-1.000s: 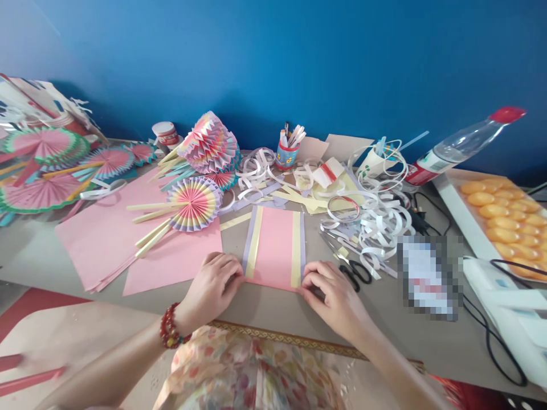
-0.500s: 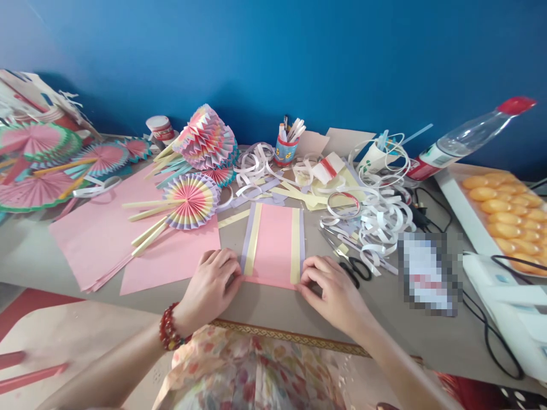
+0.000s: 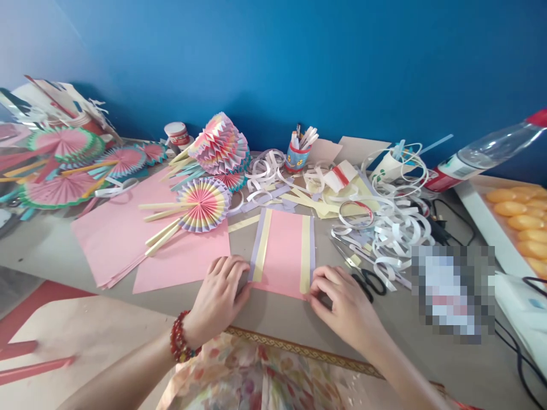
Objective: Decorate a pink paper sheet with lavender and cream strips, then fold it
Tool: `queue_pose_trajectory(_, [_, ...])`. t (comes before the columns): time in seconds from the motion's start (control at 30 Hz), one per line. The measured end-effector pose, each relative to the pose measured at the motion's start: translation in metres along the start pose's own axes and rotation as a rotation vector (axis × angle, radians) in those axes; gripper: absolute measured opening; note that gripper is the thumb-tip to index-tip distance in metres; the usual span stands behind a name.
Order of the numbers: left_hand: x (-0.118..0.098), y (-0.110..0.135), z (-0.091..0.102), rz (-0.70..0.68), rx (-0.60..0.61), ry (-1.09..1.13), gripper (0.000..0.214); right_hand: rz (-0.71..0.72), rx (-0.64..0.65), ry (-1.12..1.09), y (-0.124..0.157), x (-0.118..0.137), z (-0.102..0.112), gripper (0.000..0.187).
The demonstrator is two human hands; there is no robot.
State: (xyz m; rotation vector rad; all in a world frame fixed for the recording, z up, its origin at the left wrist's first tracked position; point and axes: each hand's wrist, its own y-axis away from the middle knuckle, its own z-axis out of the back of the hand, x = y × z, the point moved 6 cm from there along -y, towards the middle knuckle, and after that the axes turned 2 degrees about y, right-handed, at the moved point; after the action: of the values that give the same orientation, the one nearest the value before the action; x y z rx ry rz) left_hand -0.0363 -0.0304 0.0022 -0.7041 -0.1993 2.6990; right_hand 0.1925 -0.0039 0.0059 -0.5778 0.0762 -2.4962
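Note:
A pink paper sheet [image 3: 284, 250] with yellow and lilac strips down both long sides lies flat on the grey table [image 3: 273, 313] in front of me. My left hand [image 3: 220, 296], with a red bead bracelet at the wrist, pinches the sheet's near left corner with curled fingers. My right hand [image 3: 344, 302] pinches the near right corner the same way. A round rainbow paper fan [image 3: 203, 204] with pale stick handles lies just left of the sheet on loose pink sheets [image 3: 128, 239].
Black-handled scissors [image 3: 367, 280] lie right of my right hand, beside curls of white paper strip [image 3: 393, 228]. A pen cup [image 3: 297, 156], a folded fan stack [image 3: 222, 145] and more fans [image 3: 60, 165] stand behind. A bottle [image 3: 487, 151] and a tray of orange pieces [image 3: 513, 216] are at right.
The view has shifted, so everything sits slightly further right and lower in the picture. Both hands keep their grip on the sheet's near corners; the sheet has not visibly moved on the table.

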Motion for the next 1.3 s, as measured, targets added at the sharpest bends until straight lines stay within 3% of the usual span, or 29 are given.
queue_pose_trajectory(0.37, [-0.007, 0.001, 0.002, 0.002, 0.003, 0.041, 0.021, -0.003, 0.018, -0.023, -0.001, -0.001, 0.0, 0.016])
queue_pose_trajectory(0.67, [-0.008, 0.004, -0.001, 0.029, 0.035, 0.05, 0.02, -0.01, 0.11, -0.023, -0.009, -0.004, 0.0, 0.016])
queue_pose_trajectory(1.03, [-0.009, 0.005, -0.006, 0.034, 0.072, 0.067, 0.026, -0.027, 0.097, -0.057, -0.005, -0.006, -0.001, 0.017])
queue_pose_trajectory(1.3, [-0.017, 0.011, 0.0, -0.014, -0.016, 0.026, 0.023, -0.031, 0.091, -0.063, -0.002, -0.007, -0.002, 0.017])
